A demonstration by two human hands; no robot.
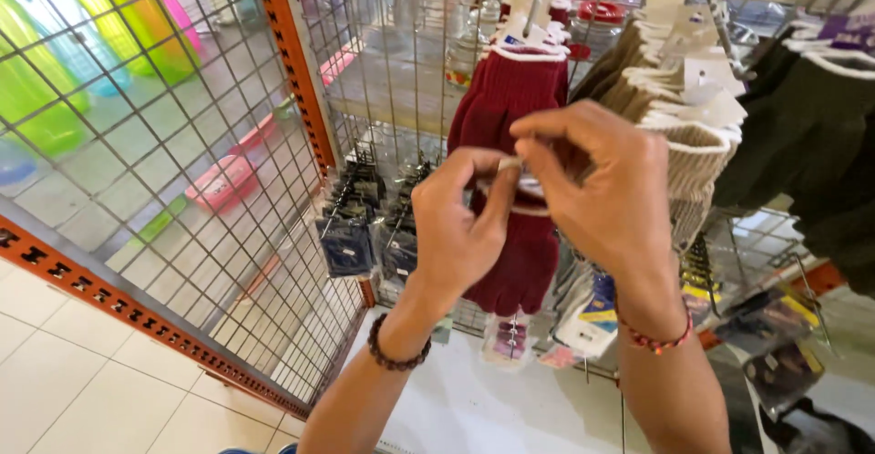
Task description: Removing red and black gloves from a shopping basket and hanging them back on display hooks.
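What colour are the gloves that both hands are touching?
Dark red gloves with a white cuff edge, seen best in the head view.

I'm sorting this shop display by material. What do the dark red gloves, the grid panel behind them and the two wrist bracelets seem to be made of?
Dark red gloves: knitted yarn, matte, ribbed weave, white-edged cuff.
Grid panel: thin metal wire, grey and slightly glossy, in an orange frame.
Left wrist bracelet: dark round beads, possibly wood or stone.
Right wrist bracelet: red, probably braided cord or small beads; unclear.
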